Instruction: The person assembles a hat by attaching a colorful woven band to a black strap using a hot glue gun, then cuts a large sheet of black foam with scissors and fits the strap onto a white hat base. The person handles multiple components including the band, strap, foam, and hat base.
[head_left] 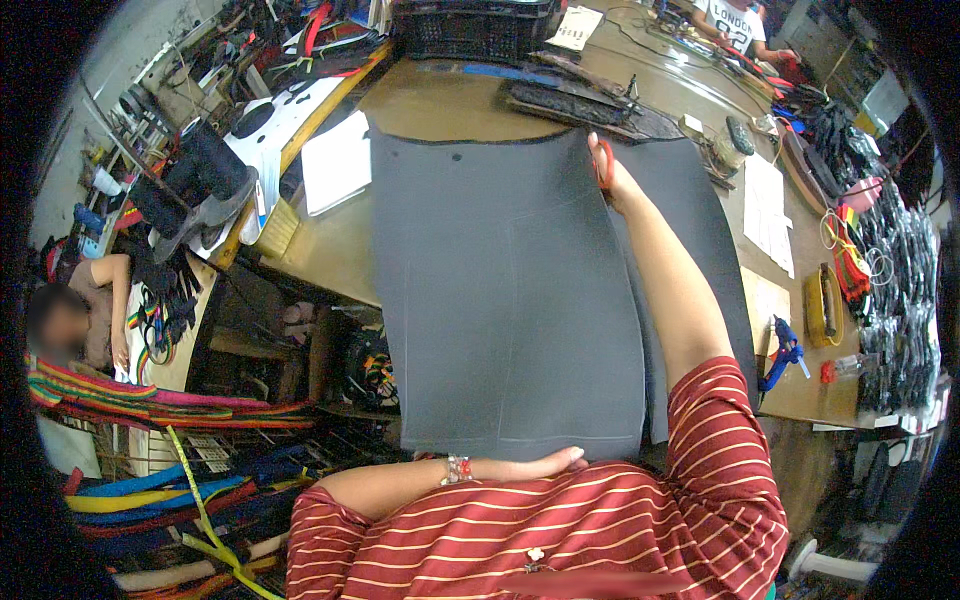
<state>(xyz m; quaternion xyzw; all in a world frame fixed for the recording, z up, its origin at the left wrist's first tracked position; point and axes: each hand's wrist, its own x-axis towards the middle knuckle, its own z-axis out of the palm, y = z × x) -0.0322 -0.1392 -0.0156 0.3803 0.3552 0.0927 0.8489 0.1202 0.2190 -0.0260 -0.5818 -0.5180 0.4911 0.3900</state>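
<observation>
Has a dark grey sheet point(510, 300) spread over the brown table point(430, 95).
Grips a red looped handle point(608, 153) in the closed right hand point(614, 183) at the sheet's far edge; rests the left hand point(548, 465) by the near edge, cannot tell if gripping.

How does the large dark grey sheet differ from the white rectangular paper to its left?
The large dark grey sheet is bigger than the white rectangular paper. The grey sheet shows faint lines and dark spots; the white paper looks blank. The right hand is at the grey sheet, not the white paper. Both look flat.
</observation>
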